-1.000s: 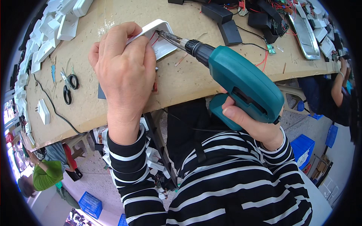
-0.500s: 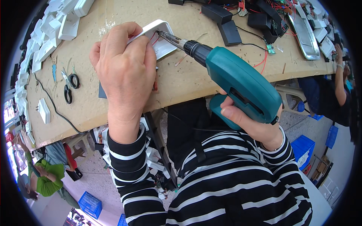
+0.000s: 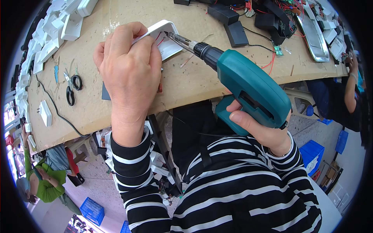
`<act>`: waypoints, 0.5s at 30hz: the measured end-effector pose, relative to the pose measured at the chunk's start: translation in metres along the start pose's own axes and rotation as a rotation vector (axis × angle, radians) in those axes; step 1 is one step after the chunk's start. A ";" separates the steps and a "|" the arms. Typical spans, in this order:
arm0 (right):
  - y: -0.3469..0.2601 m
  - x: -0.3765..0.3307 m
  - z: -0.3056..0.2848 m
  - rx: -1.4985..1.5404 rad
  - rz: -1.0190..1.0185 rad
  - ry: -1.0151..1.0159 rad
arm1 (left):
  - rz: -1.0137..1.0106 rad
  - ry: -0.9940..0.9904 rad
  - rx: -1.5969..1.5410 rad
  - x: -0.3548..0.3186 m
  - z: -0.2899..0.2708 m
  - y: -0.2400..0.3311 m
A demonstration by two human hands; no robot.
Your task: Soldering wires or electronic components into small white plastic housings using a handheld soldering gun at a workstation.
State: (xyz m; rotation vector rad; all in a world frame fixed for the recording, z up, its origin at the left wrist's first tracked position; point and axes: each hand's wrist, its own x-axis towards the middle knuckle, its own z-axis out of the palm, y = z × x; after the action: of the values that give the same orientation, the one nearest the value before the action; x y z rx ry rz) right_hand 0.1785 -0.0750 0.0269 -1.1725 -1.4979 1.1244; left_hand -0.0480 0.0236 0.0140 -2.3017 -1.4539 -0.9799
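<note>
My right hand is wrapped round the handle of a teal soldering gun. Its long metal tip reaches into a white plastic housing, near the inner wall by some thin red wires. My left hand is closed on the near left side of that housing and holds it tilted above the table. Most of the housing's left side is hidden behind my fingers. Under my left wrist, part of a dark flat piece shows.
Black-handled scissors and a white plug housing lie at left, near stacked white housings. Black boxes with wires and a metal tray are at far right. Other people sit at both sides of the table.
The soldering gun has shifted slightly to the right, its tip moving a little along inside the housing. My left hand has barely moved. The person at left has raised an arm toward the white parts.
</note>
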 end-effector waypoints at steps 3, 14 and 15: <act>0.001 -0.001 0.000 0.009 -0.005 0.005 | 0.004 0.009 -0.004 0.000 0.001 -0.001; 0.003 0.001 0.002 -0.041 -0.002 -0.020 | -0.001 0.012 -0.003 -0.001 0.001 -0.001; 0.003 0.001 0.003 -0.040 -0.009 -0.011 | 0.000 0.012 -0.007 -0.001 0.001 -0.001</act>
State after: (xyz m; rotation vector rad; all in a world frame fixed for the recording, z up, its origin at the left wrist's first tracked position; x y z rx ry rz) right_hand 0.1762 -0.0738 0.0240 -1.1875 -1.5392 1.1005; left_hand -0.0484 0.0244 0.0125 -2.2966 -1.4483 -0.9992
